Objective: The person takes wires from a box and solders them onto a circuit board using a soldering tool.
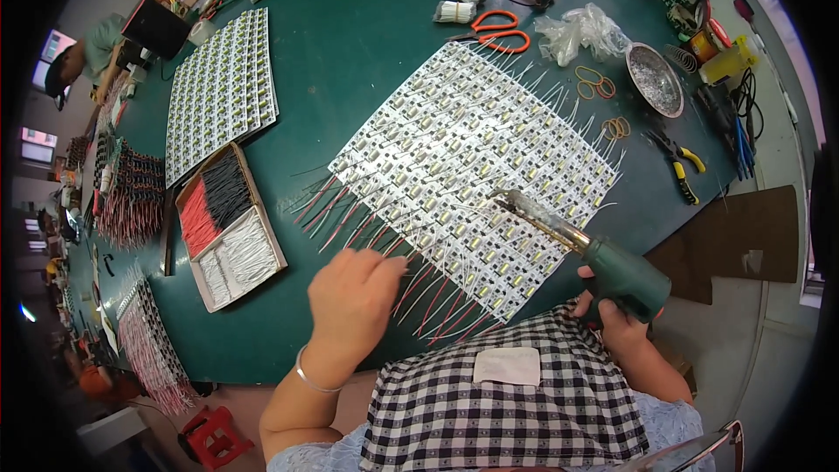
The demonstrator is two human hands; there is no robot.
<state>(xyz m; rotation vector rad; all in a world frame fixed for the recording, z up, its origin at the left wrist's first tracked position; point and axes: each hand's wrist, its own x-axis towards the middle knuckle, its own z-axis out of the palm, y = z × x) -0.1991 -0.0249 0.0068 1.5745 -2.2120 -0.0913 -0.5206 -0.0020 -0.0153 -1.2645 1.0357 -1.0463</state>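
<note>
A large white circuit-board panel (472,166) with rows of small components lies slanted on the green table in front of me. Red, white and dark wires stick out along its near-left edge, and thin white wires fringe the opposite edge. My right hand (616,319) is wrapped round the dark green handle of a soldering gun (625,275), whose tip reaches over the panel's lower middle. By the wire fringe is my left hand (354,293), its fingers curled together; whatever may be between them is hidden or too fine to tell.
A cardboard tray (281,264) of red, black and white wires sits at left, near another panel (223,87). Orange-handled scissors (500,31), a plastic bag (581,33), a metal bowl (654,79) and yellow-handled pliers (677,162) lie beyond and right. A person (96,48) works far left.
</note>
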